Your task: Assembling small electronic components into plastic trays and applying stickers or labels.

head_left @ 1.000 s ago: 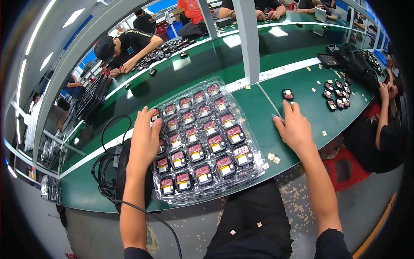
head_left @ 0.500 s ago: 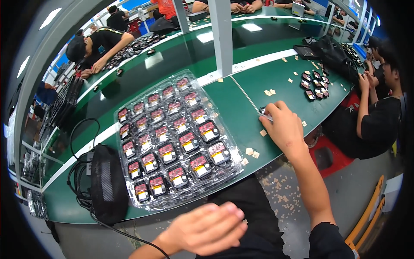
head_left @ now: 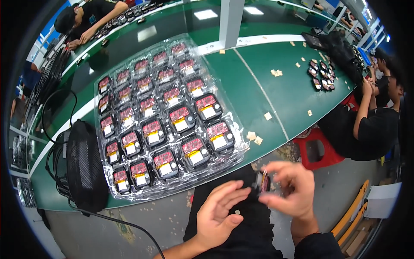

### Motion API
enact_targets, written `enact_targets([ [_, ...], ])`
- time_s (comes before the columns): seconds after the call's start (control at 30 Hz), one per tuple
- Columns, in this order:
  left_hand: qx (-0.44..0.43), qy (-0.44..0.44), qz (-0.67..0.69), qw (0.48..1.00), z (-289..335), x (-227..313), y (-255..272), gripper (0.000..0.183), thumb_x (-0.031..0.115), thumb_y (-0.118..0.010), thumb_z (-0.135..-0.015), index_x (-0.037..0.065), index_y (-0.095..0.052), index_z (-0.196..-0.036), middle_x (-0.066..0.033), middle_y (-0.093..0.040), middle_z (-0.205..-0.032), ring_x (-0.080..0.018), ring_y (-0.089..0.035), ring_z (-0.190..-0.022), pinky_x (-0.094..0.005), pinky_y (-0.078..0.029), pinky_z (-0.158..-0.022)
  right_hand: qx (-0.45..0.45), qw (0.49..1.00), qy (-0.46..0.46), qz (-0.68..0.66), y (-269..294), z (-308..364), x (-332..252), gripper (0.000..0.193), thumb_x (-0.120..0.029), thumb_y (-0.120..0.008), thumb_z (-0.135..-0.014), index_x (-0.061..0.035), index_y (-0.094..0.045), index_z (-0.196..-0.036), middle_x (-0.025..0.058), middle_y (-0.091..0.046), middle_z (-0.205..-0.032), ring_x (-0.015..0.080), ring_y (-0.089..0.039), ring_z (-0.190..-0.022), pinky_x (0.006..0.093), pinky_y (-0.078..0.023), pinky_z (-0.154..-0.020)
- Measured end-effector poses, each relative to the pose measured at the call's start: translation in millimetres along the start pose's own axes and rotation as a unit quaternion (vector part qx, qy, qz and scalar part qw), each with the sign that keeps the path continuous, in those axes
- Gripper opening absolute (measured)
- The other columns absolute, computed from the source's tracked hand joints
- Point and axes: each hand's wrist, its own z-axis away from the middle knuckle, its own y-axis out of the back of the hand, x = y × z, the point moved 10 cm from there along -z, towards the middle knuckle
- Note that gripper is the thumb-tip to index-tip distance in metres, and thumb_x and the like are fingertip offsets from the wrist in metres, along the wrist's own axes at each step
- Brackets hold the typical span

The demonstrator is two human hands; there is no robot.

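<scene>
Above my lap, at the table's near edge, my right hand holds a small black electronic device between thumb and fingers. The device is tilted and blurred, with some red showing inside. Facing it, my left hand has its fingers stretched out and holds nothing; its fingertips come close to the device, and I cannot tell whether they touch. On the table to the left lies a clear plastic tray with rows of similar black units, each showing a red circuit board and a white-and-yellow part.
A black mesh pouch and black cable lie left of the tray. Small beige squares dot the green table. More devices form a cluster at right, near co-workers and a red stool.
My right hand has come off the table toward my lap, bringing the device. My left hand has turned and risen toward it. The view has shifted, so the tray appears higher.
</scene>
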Motion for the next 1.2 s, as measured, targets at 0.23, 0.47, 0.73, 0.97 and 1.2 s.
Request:
enact_targets([
  [0.23,0.029,0.089,-0.002,0.996,2.5,-21.8,12.1,0.067,0.03,-0.084,-0.088,-0.001,-0.05,-0.136,-0.0241,-0.051,-0.143,-0.0321,-0.049,-0.137,-0.0453,-0.044,-0.112,-0.065,0.997,0.034,-0.035,-37.6,23.0,5.0,0.052,-0.024,-0.096,-0.07,-0.004,-0.057,-0.1,0.0227,-0.074,-0.112,0.0277,-0.078,-0.087,0.0304,-0.061,-0.068],
  [0.47,0.048,0.032,0.072,0.996,9.6,-25.2,31.7,0.034,-0.005,-0.073,-0.092,0.001,-0.054,-0.119,-0.0153,-0.053,-0.133,-0.0226,-0.058,-0.124,-0.0361,-0.052,-0.1,-0.073,0.997,0.013,0.009,-48.0,20.3,9.6,0.047,-0.018,-0.093,-0.073,-0.0001,-0.065,-0.106,0.0202,-0.066,-0.117,0.0239,-0.072,-0.09,0.0303,-0.063,-0.068],
  [0.73,0.018,0.068,0.024,0.997,10.4,-33.4,43.4,0.063,0.01,-0.078,-0.091,-0.005,-0.048,-0.145,-0.0163,-0.047,-0.144,-0.0301,-0.058,-0.128,-0.0378,-0.055,-0.101,-0.103,0.994,-0.034,-0.031,-60.6,25.7,19.2,0.044,-0.015,-0.092,-0.075,0.0006,-0.068,-0.108,0.0171,-0.067,-0.115,0.0144,-0.069,-0.08,0.0246,-0.058,-0.058],
  [0.97,0.057,0.059,0.076,0.994,10.9,-30.1,47.7,0.06,0.011,-0.08,-0.09,-0.006,-0.05,-0.14,-0.0162,-0.051,-0.14,-0.0342,-0.056,-0.133,-0.0414,-0.051,-0.108,-0.072,0.996,-0.026,0.043,-56.5,24.7,17.2,0.034,-0.01,-0.089,-0.076,-0.0011,-0.072,-0.104,0.0105,-0.067,-0.104,0.0165,-0.069,-0.076,0.0302,-0.056,-0.056],
  [1.2,0.055,0.054,0.073,0.994,12.8,-28.4,51.0,0.058,0.009,-0.08,-0.089,-0.006,-0.052,-0.138,-0.0153,-0.054,-0.138,-0.0322,-0.058,-0.131,-0.0404,-0.051,-0.107,-0.056,0.955,0.115,0.266,-59.5,25.6,1.0,0.03,-0.01,-0.086,-0.073,-0.0049,-0.075,-0.1,0.0055,-0.066,-0.09,0.0184,-0.063,-0.063,0.0301,-0.051,-0.052],
])
